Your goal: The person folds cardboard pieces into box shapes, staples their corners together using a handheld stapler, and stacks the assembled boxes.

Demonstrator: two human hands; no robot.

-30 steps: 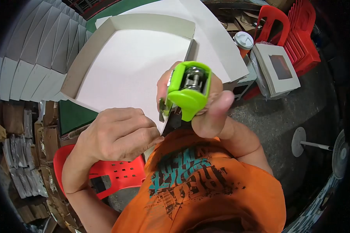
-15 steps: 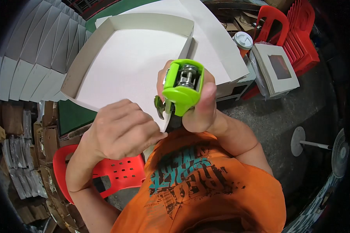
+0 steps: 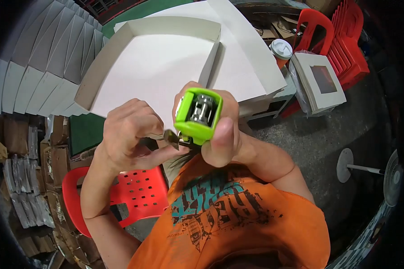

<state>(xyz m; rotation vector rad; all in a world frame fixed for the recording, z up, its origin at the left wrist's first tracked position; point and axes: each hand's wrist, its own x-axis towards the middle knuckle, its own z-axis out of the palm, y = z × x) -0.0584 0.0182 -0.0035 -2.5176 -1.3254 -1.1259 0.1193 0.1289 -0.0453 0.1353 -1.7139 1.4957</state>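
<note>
My right hand [image 3: 224, 134] is wrapped round a bright green hand tool [image 3: 198, 115] with metal parts inside, its thumb along the near side. The tool's metal jaw [image 3: 171, 138] meets the near corner of a shallow white cardboard tray [image 3: 152, 58]. My left hand [image 3: 132, 134] is at that same corner, fingers curled over the tray's edge and thumb reaching toward the jaw. Both hands hide most of the corner. The tray lies on a larger white cardboard piece [image 3: 251, 58].
Folded white cardboard [image 3: 45, 67] is stacked at the left. A red chair [image 3: 141, 193] stands below my left arm. To the right are a lidded cup [image 3: 281, 49], a white box [image 3: 321, 83], stacked red chairs [image 3: 348, 40] and a fan [image 3: 393, 177].
The green tool and my right hand have moved left and slightly down, toward my left hand. My left hand has risen and its thumb now shows apart from its fingers. The tray has shifted slightly.
</note>
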